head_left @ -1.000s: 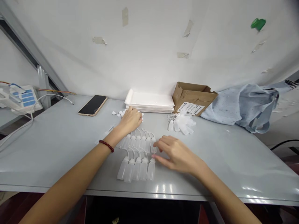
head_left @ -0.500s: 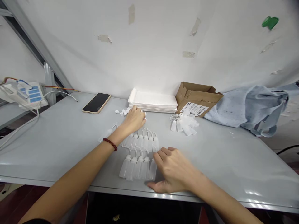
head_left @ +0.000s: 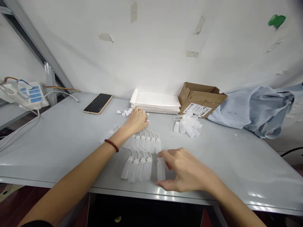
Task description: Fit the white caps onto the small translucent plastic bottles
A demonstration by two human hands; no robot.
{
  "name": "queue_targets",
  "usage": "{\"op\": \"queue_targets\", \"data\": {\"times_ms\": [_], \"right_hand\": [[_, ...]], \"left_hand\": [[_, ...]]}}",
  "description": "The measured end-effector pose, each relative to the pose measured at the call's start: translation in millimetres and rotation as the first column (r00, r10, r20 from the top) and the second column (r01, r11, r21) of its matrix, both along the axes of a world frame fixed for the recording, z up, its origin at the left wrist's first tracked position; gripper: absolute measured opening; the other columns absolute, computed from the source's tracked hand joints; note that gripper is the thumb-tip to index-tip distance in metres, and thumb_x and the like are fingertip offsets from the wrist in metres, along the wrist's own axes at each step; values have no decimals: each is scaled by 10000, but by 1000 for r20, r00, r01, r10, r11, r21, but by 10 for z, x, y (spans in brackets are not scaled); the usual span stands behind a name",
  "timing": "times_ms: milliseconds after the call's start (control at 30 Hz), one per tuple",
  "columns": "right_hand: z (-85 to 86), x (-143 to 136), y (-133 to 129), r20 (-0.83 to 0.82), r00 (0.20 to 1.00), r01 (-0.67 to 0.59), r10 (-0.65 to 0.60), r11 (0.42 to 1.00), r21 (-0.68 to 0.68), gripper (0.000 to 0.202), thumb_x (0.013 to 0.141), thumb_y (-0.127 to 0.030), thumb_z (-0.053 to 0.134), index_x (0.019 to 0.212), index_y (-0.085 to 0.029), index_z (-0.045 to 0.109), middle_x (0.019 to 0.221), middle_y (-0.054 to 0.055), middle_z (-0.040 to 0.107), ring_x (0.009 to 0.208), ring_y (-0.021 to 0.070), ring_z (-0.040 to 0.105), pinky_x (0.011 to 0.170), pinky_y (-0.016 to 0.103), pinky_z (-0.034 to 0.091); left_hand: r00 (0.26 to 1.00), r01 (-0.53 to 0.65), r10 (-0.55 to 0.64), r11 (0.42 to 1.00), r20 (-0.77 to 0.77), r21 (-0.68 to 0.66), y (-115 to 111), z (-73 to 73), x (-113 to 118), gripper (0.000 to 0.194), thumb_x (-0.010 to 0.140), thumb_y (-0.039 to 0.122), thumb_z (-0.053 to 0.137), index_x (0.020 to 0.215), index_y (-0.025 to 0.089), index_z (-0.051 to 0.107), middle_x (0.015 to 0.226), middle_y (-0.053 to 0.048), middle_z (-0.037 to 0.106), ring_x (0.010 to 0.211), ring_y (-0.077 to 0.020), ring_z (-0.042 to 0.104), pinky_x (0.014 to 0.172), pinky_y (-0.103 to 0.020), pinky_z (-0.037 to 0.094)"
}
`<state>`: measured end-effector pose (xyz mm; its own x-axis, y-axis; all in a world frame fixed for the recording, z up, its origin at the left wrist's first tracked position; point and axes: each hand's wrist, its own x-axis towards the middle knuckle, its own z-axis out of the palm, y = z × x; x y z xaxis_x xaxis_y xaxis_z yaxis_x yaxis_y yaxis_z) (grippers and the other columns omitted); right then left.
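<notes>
Several translucent bottles with white looped caps (head_left: 142,168) lie in two rows on the grey table. To their right, my right hand (head_left: 182,170) has thumb and fingers at the two ends of a single bottle (head_left: 161,169). My left hand (head_left: 136,120) reaches to small white caps (head_left: 124,113) in front of the white stack; its fingers are bent down and what they hold, if anything, is hidden. A further bottle (head_left: 107,135) lies left of my left wrist. Another cluster of bottles (head_left: 189,126) lies by the cardboard box.
At the back stand a stack of white envelopes (head_left: 156,102) and an open cardboard box (head_left: 201,99). A phone (head_left: 98,103) lies at the left, near a cable (head_left: 38,113) and a power strip (head_left: 33,94). Light blue cloth (head_left: 255,110) lies at the right.
My right hand has moved slightly right, and the single bottle has shifted right with it, away from the front row. My left hand has barely moved.
</notes>
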<state>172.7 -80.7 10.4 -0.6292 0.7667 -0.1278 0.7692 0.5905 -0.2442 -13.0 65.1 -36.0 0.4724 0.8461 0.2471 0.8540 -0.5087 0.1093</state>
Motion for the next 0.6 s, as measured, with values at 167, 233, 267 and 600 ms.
{"op": "queue_targets", "data": {"times_ms": [167, 233, 267, 600], "right_hand": [[116, 238, 74, -359, 927, 78, -112, 991, -108, 526, 729, -377, 677, 1179, -203, 467, 754, -15, 594, 633, 128, 557, 586, 251, 443], [107, 268, 101, -479, 864, 110, -153, 987, -118, 546, 757, -317, 664, 1235, -229, 415, 732, -32, 566, 632, 115, 546, 609, 248, 469], [98, 269, 111, -527, 833, 121, -170, 985, -127, 550, 767, -292, 655, 1250, -239, 397, 724, -38, 554, 618, 109, 537, 614, 249, 478], [-89, 146, 209, -685, 676, 343, -271, 939, -33, 244, 900, -258, 435, 1143, -236, 431, 622, -46, 439, 484, 105, 402, 442, 229, 335]], "left_hand": [[1000, -10, 10, 1000, -28, -3, -7, 1, 11, 258, 811, 262, 485, 838, 113, 694, 884, -163, 645, 969, -334, 482, 772, -407, 406], [999, -9, 9, 1000, -33, -7, -6, -4, 11, 265, 816, 265, 479, 844, 113, 694, 882, -162, 649, 965, -336, 485, 764, -404, 406], [999, -6, 6, 1000, -33, -9, -3, -8, 10, 265, 818, 265, 477, 846, 114, 693, 880, -161, 651, 962, -338, 487, 760, -404, 407], [955, -31, 35, 999, 293, -19, -159, 213, 74, 153, 757, 252, 512, 758, 151, 627, 788, -87, 662, 901, -275, 538, 762, -384, 430]]}}
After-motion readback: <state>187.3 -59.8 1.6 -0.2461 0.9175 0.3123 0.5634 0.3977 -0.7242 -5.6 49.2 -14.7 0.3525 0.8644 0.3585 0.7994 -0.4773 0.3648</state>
